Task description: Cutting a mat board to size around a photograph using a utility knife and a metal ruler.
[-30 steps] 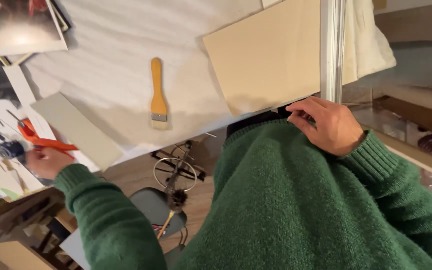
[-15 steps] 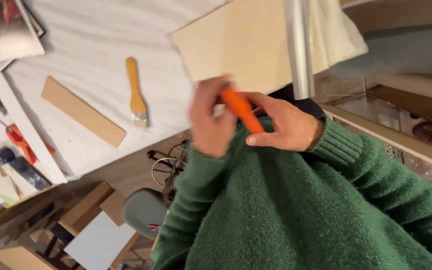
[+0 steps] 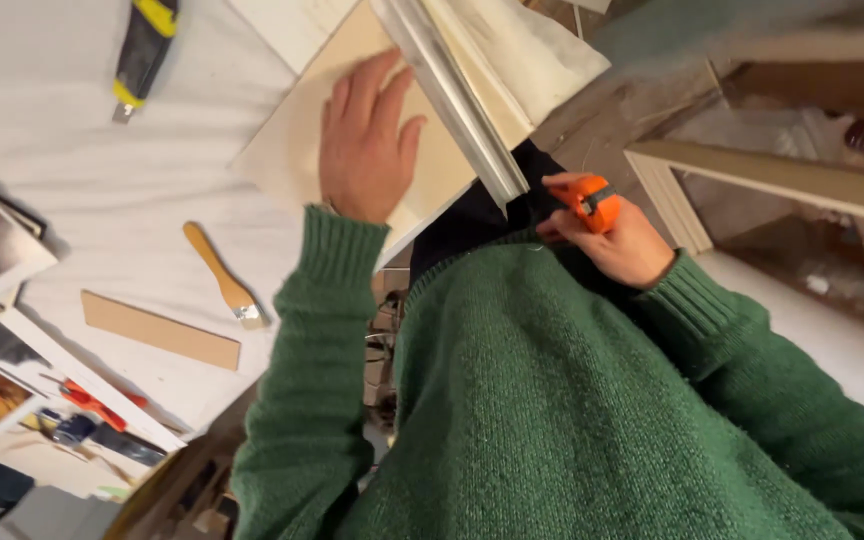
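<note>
Right hand (image 3: 620,240) has its grip closed around a small orange cutter (image 3: 588,200), held close to the chest just beside the near end of the metal straightedge (image 3: 452,95). That rule's long axis runs away up-left across the pale board (image 3: 297,150), where the left hand (image 3: 364,140) lies flat with fingers spread, holding nothing, on the white-covered surface (image 3: 72,190).

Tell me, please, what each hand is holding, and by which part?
The right hand grips a small orange plastic cutter around its body. The left hand holds nothing; it lies flat, fingers spread, on the pale beige board.
</note>
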